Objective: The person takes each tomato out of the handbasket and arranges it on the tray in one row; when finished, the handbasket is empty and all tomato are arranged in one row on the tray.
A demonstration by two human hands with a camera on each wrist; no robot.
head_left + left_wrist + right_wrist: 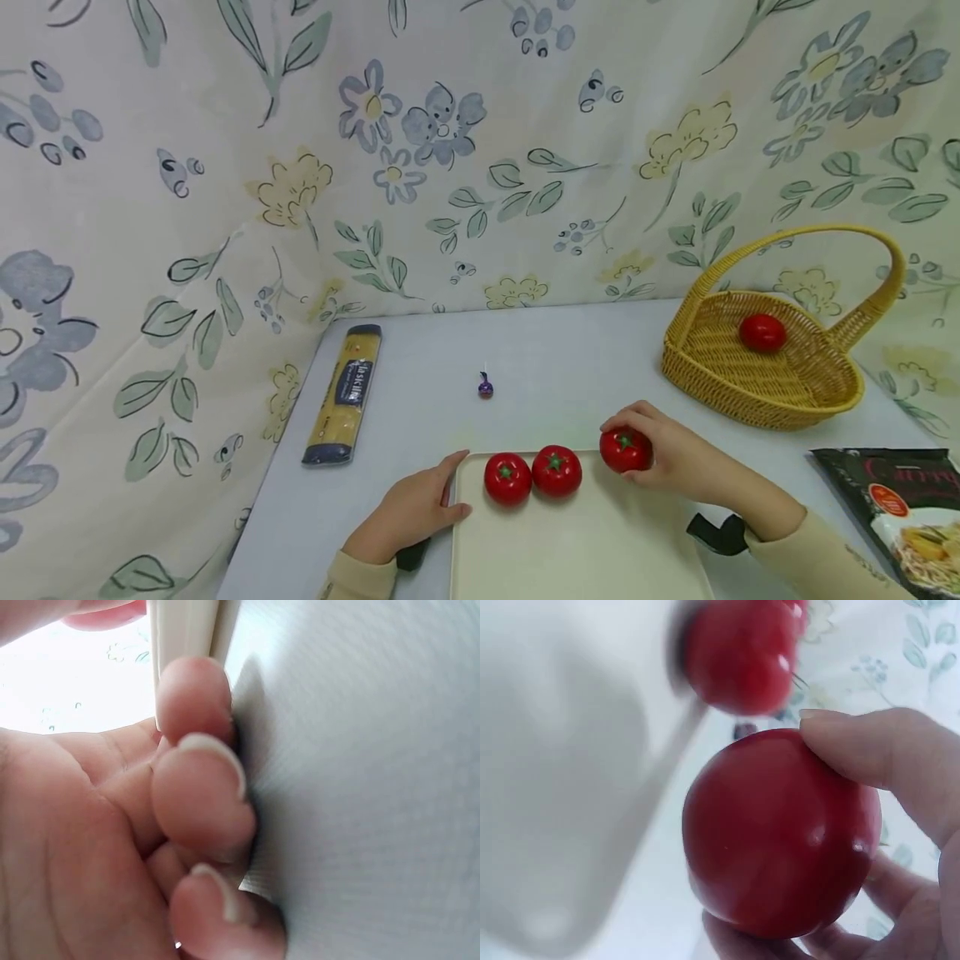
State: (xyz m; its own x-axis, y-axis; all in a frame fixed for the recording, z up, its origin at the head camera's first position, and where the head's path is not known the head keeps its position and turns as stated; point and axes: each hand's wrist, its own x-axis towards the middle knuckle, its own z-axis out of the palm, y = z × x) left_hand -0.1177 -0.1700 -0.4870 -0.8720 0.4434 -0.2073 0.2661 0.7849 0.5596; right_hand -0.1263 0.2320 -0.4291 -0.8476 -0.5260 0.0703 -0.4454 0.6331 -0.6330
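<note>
The right hand grips a tomato at the far right corner of the tray; the left hand holds the tray's left edge. Released there, the tomato (smooth, round) might roll off over the low rim.

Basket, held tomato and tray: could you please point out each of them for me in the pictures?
Basket (723, 397): head view, on its woven front wall.
Held tomato (776, 836): right wrist view, on the middle of its smooth side.
Tray (573, 546): head view, on a bare part of its flat surface.
</note>
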